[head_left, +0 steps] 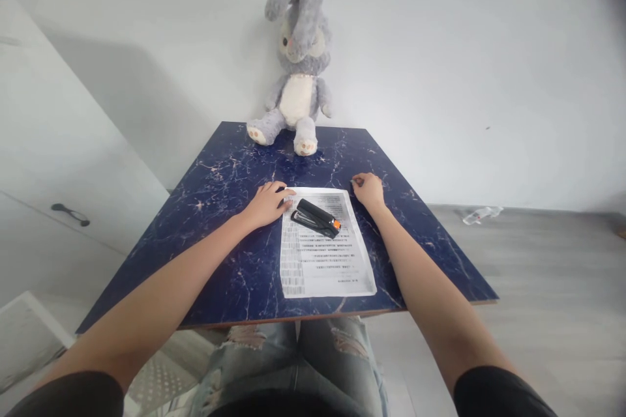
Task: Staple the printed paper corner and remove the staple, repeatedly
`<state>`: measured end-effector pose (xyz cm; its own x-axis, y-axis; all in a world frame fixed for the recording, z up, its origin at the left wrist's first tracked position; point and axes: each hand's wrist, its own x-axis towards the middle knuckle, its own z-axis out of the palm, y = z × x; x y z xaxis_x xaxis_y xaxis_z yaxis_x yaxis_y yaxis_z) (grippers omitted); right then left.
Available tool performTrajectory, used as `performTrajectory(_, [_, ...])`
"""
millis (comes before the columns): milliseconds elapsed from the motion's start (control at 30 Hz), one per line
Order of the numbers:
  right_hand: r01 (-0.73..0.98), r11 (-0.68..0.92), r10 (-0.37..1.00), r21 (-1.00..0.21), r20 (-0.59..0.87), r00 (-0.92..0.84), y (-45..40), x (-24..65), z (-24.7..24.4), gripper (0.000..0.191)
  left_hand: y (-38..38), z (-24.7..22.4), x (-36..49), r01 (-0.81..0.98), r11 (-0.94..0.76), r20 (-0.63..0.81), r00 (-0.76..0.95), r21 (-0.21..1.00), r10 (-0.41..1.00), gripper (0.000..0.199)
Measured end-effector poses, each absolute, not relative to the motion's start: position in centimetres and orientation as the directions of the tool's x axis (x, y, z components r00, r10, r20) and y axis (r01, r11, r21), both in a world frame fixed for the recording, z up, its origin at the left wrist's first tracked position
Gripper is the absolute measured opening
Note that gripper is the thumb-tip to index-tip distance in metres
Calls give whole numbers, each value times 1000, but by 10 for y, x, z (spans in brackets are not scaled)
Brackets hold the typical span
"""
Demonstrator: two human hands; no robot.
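A black stapler with an orange end lies on its side on a printed sheet of paper. The sheet rests on the blue marble-patterned table, near its front edge. My left hand lies at the sheet's upper left, fingers apart, with fingertips over the paper's edge close to the stapler. To the right of the sheet, my right hand rests on the table with its fingers curled together. Something small seems to be at those fingertips, but it is too small to name.
A grey plush rabbit sits at the back of the table against the wall. On the floor at right lies a clear plastic item. A white cabinet with a black handle stands at left.
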<state>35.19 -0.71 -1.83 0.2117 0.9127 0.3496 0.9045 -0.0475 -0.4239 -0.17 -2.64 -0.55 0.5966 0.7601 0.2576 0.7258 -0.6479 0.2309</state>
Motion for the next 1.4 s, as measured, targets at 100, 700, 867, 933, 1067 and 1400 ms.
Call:
performTrajectory(100, [884, -53, 903, -464, 356, 241, -7, 351, -18, 25, -26, -7, -2, 725, -649, 260, 597, 230, 759, 38])
performTrajectory(700, [914, -91, 898, -395, 364, 247, -11, 348, -15, 24, -23, -11, -3, 718, -654, 274, 597, 236, 754, 38])
performTrajectory(867, [926, 13, 953, -377, 284, 102, -7, 342, -18, 33, -23, -10, -2, 715, -648, 274, 588, 264, 761, 38])
performTrajectory(933, [922, 104, 970, -373, 243, -11, -8, 334, -16, 39, -23, -9, -3, 719, -644, 269, 587, 262, 764, 38])
performTrajectory(1067, [903, 216, 964, -372, 230, -136, -13, 318, -9, 47, -25, -10, -2, 725, -637, 263, 582, 261, 770, 37])
performTrajectory(1400, [920, 343, 937, -190, -2, -350, -17, 257, -15, 67, 19, 11, -49, -40, -326, 325, -22, 945, 945, 27])
